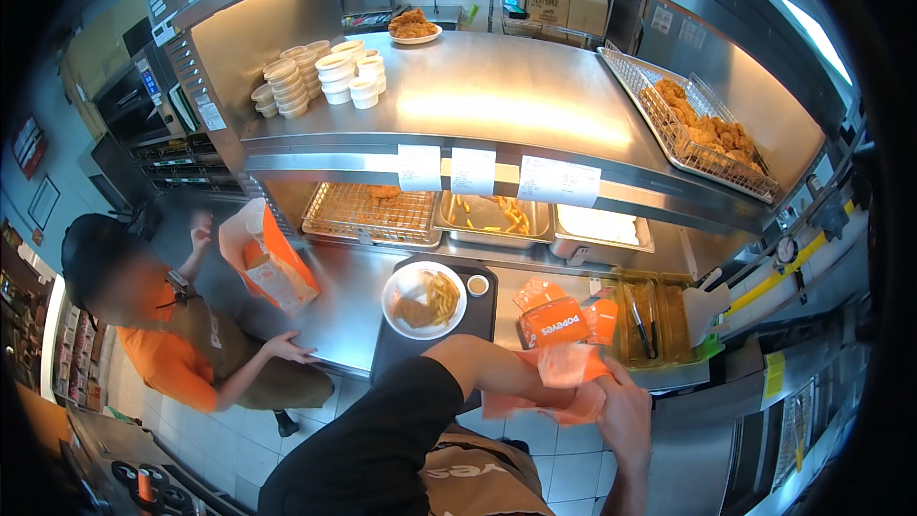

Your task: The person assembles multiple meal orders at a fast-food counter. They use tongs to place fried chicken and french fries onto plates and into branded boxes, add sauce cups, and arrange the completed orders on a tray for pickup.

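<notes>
An orange-and-white paper bag (571, 365), opened out and wrinkled, is in front of me at the counter's near edge. My right hand (626, 413) grips its right side with bent fingers. From the left my bare left forearm (492, 370) reaches to the bag; the paper hides my left hand, so its fingers do not show. Just beyond lie several orange cartons (557, 318). Left of them a dark tray (390, 349) carries a white bowl (390, 313) with fries (442, 296) and a breaded piece (414, 313), plus a small filled cup (478, 285).
At left a co-worker (177, 354) stands beside a large orange-and-white bag (277, 263). Fries lie in a metal pan (468, 218) beyond the tray. Tongs (643, 327) rest over an amber container (669, 291) at right. Stacked cups (334, 76) and a fried-chicken basket (702, 124) occupy the upper shelf.
</notes>
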### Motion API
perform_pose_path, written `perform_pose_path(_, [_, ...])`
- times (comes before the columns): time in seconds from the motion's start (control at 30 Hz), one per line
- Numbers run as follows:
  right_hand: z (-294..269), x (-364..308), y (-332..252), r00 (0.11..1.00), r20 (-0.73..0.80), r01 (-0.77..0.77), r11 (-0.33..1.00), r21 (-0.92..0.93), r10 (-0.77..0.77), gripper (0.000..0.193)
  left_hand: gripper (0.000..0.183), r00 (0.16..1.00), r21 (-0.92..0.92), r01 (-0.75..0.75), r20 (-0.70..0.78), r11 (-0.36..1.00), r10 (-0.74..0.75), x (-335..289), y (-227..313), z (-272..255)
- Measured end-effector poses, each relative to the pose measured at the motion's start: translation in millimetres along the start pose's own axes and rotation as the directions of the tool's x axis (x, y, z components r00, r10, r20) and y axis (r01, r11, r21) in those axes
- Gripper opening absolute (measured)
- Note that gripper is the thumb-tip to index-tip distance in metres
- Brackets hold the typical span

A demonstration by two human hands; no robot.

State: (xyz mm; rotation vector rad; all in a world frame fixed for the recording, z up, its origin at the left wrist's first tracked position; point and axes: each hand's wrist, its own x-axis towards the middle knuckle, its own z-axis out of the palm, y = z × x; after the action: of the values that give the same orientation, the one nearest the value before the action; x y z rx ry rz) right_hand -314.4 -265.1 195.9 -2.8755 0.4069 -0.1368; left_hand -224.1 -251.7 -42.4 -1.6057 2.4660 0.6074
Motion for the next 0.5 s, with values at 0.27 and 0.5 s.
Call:
perform_pose_path(0.27, [-6,-15,30,0.983,0.044,-0.174,0.979,-0.106,0.179,0.030,0.017,0.999,-0.084,-0.039,-0.032,0.996,0.036,28,5,-14])
perform_pose_path(0.5, [11,-8,128,0.987,0.016,-0.162,0.985,0.063,0.161,0.036,0.016,0.651,-0.289,-0.188,-0.752,0.939,-0.101,-57,-4,-76])
